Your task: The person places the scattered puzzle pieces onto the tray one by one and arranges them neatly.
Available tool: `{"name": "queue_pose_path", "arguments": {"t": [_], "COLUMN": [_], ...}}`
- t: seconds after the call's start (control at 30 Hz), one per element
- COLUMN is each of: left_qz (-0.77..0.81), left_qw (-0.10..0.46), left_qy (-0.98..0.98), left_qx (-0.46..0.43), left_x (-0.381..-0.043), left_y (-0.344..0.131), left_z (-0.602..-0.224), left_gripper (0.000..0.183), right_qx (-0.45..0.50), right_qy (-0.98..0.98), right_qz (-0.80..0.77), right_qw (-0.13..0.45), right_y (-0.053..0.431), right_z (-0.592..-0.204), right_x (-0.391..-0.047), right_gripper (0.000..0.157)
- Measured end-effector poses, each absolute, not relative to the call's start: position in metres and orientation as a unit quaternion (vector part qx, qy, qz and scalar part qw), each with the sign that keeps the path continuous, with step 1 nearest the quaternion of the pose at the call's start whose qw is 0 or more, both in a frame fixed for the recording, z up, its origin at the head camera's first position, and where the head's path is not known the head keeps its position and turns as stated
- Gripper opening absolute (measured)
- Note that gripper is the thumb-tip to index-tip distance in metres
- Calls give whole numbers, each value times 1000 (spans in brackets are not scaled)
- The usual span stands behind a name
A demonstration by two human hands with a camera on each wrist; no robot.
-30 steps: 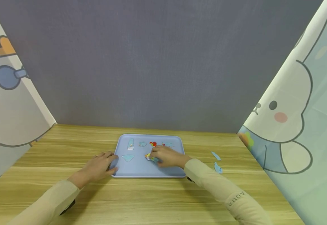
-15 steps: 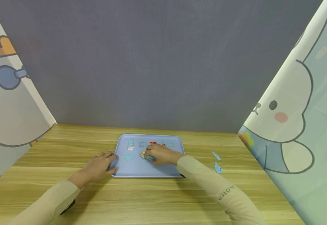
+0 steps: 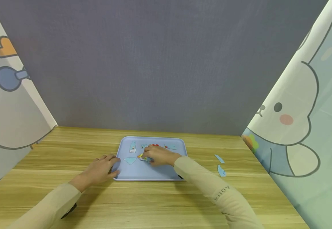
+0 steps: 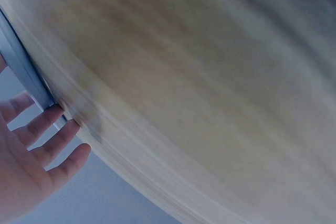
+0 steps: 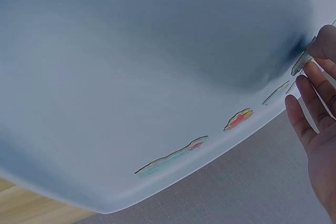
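Note:
Inside the pale blue tray [image 3: 151, 180], my right hand [image 3: 160, 156] pinches a flat, colourful puzzle piece [image 3: 140, 156] between thumb and fingers, low over the tray. The right wrist view shows that piece [image 5: 301, 65] edge-on at the fingertips. My left hand [image 3: 98, 170] rests at the tray's left rim, its fingers [image 4: 62, 140] loosely extended against the edge. A triangular light-blue piece [image 3: 130, 160] lies left of the held one. Behind it are a tall light-blue piece [image 3: 132, 147], a red piece [image 3: 155, 145], partly covered by my right hand, and a long bluish piece [image 3: 171, 147].
Two light-blue pieces lie on the wooden table [image 3: 143, 203] right of the tray, a narrow one [image 3: 219, 158] behind a broader one [image 3: 221, 171]. A dark grey panel [image 3: 151, 66] stands at the back, with cartoon-printed sheets [image 3: 294, 140] at the sides.
My right hand has moved left across the tray, bringing the pinched puzzle piece closer to the triangular one. The left hand stays at the rim.

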State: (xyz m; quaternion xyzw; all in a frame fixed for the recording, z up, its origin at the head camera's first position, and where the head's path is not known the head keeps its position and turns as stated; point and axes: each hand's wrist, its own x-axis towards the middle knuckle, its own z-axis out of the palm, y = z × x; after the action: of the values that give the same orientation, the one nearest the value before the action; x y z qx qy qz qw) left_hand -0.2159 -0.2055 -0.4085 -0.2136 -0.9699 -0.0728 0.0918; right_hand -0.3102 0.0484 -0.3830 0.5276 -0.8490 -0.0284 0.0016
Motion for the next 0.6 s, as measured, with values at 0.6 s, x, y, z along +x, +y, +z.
{"name": "queue_pose_path", "arguments": {"t": [0.6], "left_qz": [-74], "left_qw": [90], "left_qy": [-970], "left_qx": [-215], "left_x": [-217], "left_y": [-206], "left_z": [-410], "left_gripper": [49], "right_qx": [536], "right_qy": [-844], "right_qz": [-28], "right_qw": [5], "right_y": [44], "right_z": [-390], "right_x": [-318], "right_gripper": [35]}}
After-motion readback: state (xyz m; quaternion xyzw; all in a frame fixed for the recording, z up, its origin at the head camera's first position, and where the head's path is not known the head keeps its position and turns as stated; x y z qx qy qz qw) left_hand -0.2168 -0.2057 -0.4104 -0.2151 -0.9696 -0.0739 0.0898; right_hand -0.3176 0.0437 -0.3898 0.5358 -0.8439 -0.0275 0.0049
